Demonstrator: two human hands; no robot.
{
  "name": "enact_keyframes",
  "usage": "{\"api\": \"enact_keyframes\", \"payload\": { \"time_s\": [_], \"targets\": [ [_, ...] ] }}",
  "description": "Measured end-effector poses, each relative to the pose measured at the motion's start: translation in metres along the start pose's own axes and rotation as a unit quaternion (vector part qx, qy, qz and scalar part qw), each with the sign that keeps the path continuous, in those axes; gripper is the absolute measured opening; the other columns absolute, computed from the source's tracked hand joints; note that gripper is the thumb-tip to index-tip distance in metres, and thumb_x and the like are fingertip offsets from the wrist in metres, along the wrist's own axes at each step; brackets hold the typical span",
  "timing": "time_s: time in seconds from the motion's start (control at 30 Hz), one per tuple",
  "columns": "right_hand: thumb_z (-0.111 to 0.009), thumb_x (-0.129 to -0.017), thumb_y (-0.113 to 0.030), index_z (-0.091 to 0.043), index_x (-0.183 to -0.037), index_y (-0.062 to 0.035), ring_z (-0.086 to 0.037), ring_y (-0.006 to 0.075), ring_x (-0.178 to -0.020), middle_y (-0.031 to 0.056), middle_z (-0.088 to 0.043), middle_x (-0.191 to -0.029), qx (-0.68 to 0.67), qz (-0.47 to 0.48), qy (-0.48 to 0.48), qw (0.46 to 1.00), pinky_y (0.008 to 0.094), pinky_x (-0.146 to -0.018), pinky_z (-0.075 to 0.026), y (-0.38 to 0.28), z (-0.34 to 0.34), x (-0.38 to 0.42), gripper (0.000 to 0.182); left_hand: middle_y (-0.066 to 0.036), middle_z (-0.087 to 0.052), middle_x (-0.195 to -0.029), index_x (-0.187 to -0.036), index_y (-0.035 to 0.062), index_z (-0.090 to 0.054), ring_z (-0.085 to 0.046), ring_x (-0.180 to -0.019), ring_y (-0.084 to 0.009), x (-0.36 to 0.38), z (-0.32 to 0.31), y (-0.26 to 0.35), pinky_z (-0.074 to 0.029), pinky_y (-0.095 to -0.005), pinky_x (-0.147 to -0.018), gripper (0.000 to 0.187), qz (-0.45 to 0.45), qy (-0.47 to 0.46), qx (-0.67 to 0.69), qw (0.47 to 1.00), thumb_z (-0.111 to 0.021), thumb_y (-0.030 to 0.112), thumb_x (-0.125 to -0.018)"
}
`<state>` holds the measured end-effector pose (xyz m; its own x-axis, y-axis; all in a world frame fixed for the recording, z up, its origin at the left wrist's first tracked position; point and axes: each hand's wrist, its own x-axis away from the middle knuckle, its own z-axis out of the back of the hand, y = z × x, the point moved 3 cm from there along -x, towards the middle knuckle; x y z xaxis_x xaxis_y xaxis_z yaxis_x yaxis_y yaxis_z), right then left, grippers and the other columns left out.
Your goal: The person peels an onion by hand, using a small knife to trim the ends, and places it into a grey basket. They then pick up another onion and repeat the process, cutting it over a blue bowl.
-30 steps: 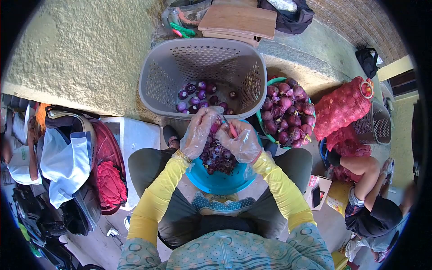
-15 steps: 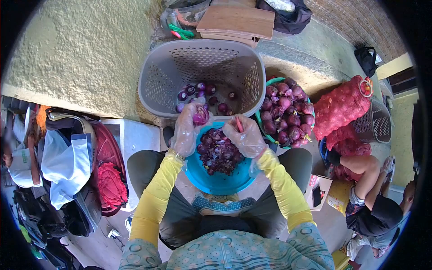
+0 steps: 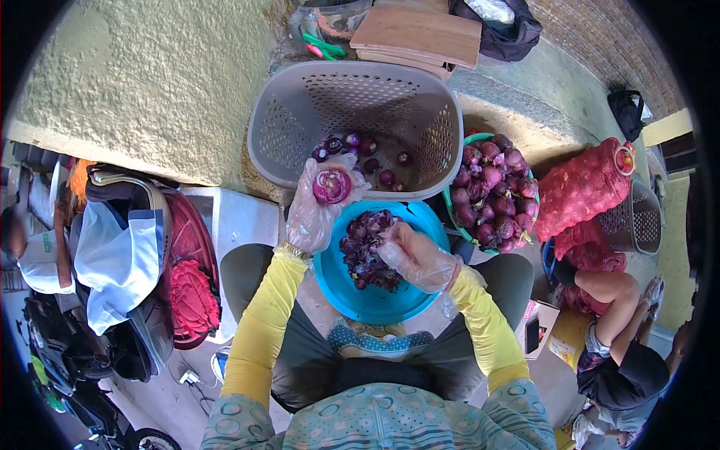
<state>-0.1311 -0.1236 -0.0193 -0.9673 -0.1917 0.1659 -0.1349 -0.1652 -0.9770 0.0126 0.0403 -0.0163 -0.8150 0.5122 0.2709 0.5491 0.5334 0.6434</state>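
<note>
My left hand [image 3: 315,214], in a clear plastic glove, holds a partly peeled red onion [image 3: 331,186] near the front rim of the grey basket. My right hand [image 3: 420,256], gloved too, is over the blue basin [image 3: 337,291] with its fingers curled together. What those fingers hold, if anything, is hidden. Dark onion skins [image 3: 367,255] are heaped in the basin between my knees. Inside the grey perforated basket [image 3: 292,105] lie several purple onions [image 3: 369,145]. To the right, a green-rimmed basin is piled with unpeeled red onions [image 3: 487,191].
A full red mesh sack [image 3: 581,184] lies at the right, by another grey basket [image 3: 643,217]. Brown boards [image 3: 416,36] lie behind the basket. Another person [image 3: 622,367] sits at the right near a box with a phone [image 3: 532,335]. Bags [image 3: 120,255] and a white box [image 3: 240,221] are left.
My right hand has moved down over the skins, and the reddish piece at its fingers no longer shows. My left hand has turned the onion's cut or peeled face upward. The view has shifted slightly.
</note>
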Motion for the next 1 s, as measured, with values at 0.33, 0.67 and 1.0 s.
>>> {"api": "enact_keyframes", "payload": {
  "time_s": [0.33, 0.67, 1.0],
  "targets": [
    [-0.044, -0.11, -0.033, -0.038, -0.149, -0.0028, -0.046, 0.0053, -0.073, -0.0007, -0.053, -0.094, -0.244, -0.14, 0.008, 0.96, 0.0207, -0.061, -0.043, -0.028, -0.003, 0.007, 0.05, -0.018, -0.064, -0.117, -0.128, -0.002, -0.056, -0.063, -0.113, -0.0308, -0.001, 0.001, -0.006, -0.048, -0.0534, -0.11, 0.063, -0.008, -0.03, -0.016, 0.999, -0.037, 0.054, -0.108],
    [-0.039, -0.112, -0.031, -0.014, -0.163, -0.0054, -0.048, 0.0112, -0.071, 0.0015, -0.049, -0.078, -0.251, 0.015, 0.081, 0.964, 0.0279, -0.07, -0.047, -0.046, -0.018, -0.015, 0.063, -0.015, -0.062, -0.127, -0.126, 0.0023, -0.056, -0.063, -0.116, -0.0238, 0.0, -0.026, -0.019, -0.049, -0.0398, -0.107, 0.057, -0.113, 0.0, -0.088, 0.99, -0.029, 0.051, -0.111],
    [-0.04, -0.112, -0.033, -0.013, -0.164, -0.0062, -0.047, 0.01, -0.07, -0.0001, -0.048, -0.076, -0.241, 0.015, 0.1, 0.965, 0.028, -0.066, -0.046, -0.049, -0.019, -0.022, 0.065, -0.012, -0.063, -0.119, -0.118, 0.0066, -0.058, -0.063, -0.11, -0.0199, -0.005, -0.034, -0.026, -0.052, -0.0353, -0.099, 0.051, -0.164, 0.016, -0.118, 0.979, -0.029, 0.049, -0.111]
  ]
}}
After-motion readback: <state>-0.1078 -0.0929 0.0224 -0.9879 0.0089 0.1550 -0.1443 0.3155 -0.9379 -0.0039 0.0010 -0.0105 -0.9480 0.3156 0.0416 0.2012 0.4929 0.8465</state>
